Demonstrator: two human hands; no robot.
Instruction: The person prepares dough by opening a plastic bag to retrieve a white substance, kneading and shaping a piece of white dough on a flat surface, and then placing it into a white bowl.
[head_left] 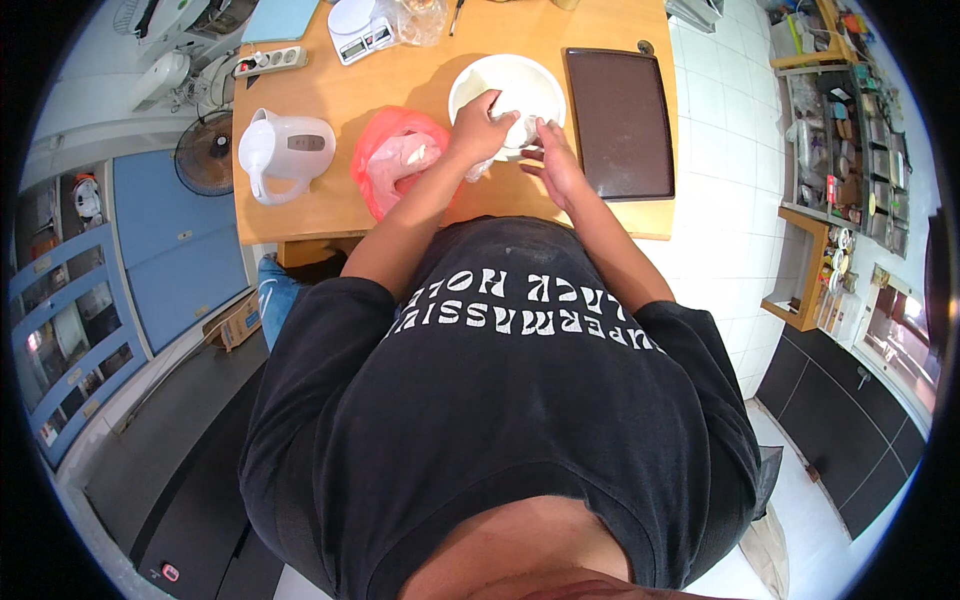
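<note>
Two bare hands work over a wooden table, seen from above. At far left stand blue cabinet doors (178, 220) and, beside them, a round black fan with a wire guard (206, 153). On the table's left part lies a white multi-socket power strip (271, 62); nearer the person stands a white plastic kettle with a grey window (290, 148), its handle turned toward the near edge. Farther back and to the right is a white digital kitchen scale (360, 30), with a crumpled clear plastic bag (418, 20) just beside it. Right of the kettle, an open, translucent red plastic bag (376, 150) holds pale contents.

Next comes a round white bowl (463, 84), near the middle of the table's width. The left hand (481, 127) reaches over its near left side, fingers bent; the right hand (556, 168) is at its near right rim, thumb raised and the other fingers loosely spread. A small whitish lump (519, 130) shows between the hands, within the bowl's outline; whether either hand grips it cannot be told. To the right lies a dark brown rectangular tray (622, 125), apart from the bowl.
</note>
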